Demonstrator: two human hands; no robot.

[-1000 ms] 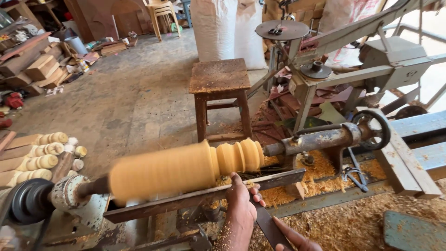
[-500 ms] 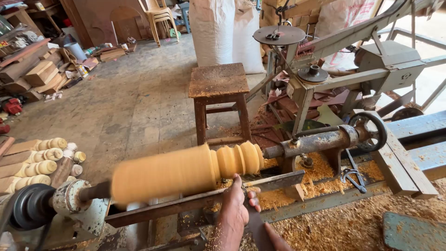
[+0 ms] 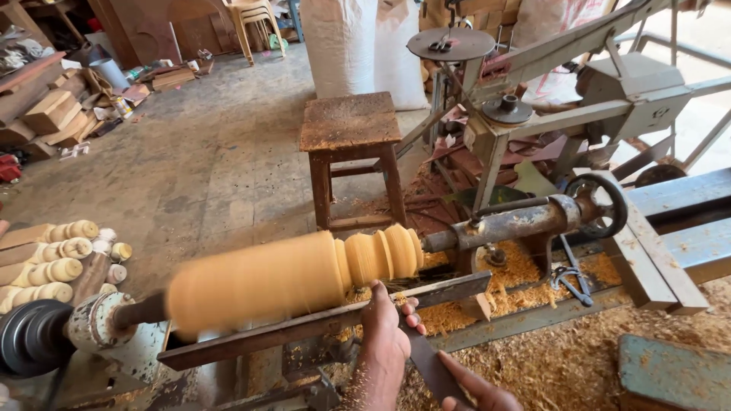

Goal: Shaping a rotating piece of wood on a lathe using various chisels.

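Note:
A pale yellow wooden workpiece (image 3: 289, 274) spins on a lathe, blurred on its left part, with turned rings at its right end. My left hand (image 3: 387, 339) rests on the metal tool rest (image 3: 320, 323) and presses a flat dark chisel (image 3: 426, 361) toward the ringed end. My right hand (image 3: 476, 392) grips the chisel's lower end at the bottom edge; only its fingers show. The tailstock (image 3: 533, 221) with a hand wheel holds the workpiece's right end.
A wooden stool (image 3: 350, 152) stands behind the lathe. Finished turned pieces (image 3: 53, 262) lie at the left. Sawdust (image 3: 563, 358) covers the lathe bed and floor. White sacks (image 3: 365, 46), a metal-framed machine (image 3: 533, 91) and stacked timber (image 3: 46, 114) stand farther back.
My left hand has shifted slightly along the tool rest and the chisel sits closer to the ringed end. The workpiece keeps spinning.

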